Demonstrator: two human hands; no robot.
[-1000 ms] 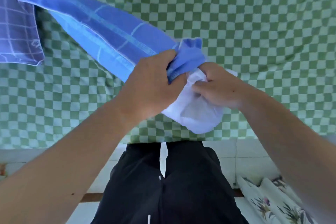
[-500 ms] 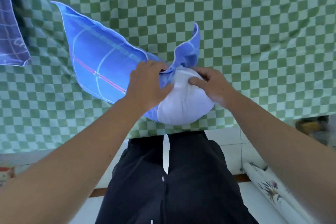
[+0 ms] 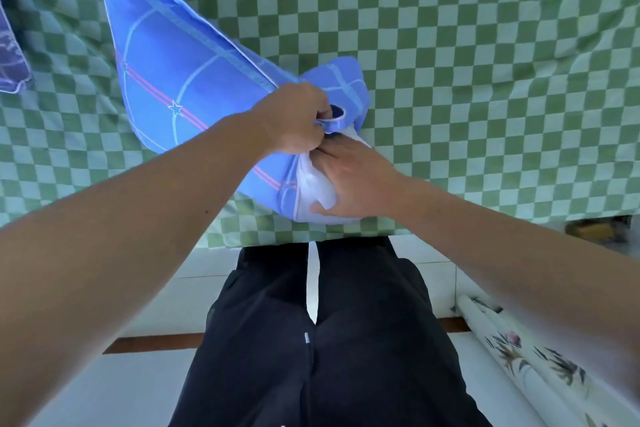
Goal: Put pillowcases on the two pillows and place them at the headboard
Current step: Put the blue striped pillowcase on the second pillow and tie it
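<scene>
A blue pillowcase with pale lines, pink stripes and a star covers most of a white pillow, which lies slanting from upper left toward me on the green checked bed. The pillow's white end sticks out of the case opening near the bed's front edge. My left hand pinches the blue hem at the opening. My right hand lies on the white end, fingers spread over it and fingertips at the opening. A second pillow in a darker blue case shows at the left edge.
My dark trousers and the white tiled floor fill the lower view. A roll of flowered white fabric lies at the lower right. A blurred yellowish object sits just below the bed's edge at the right.
The case has slid further over the pillow, leaving less white exposed. The right hand moved down onto the white end. The pillow's far end has swung upward in view.
</scene>
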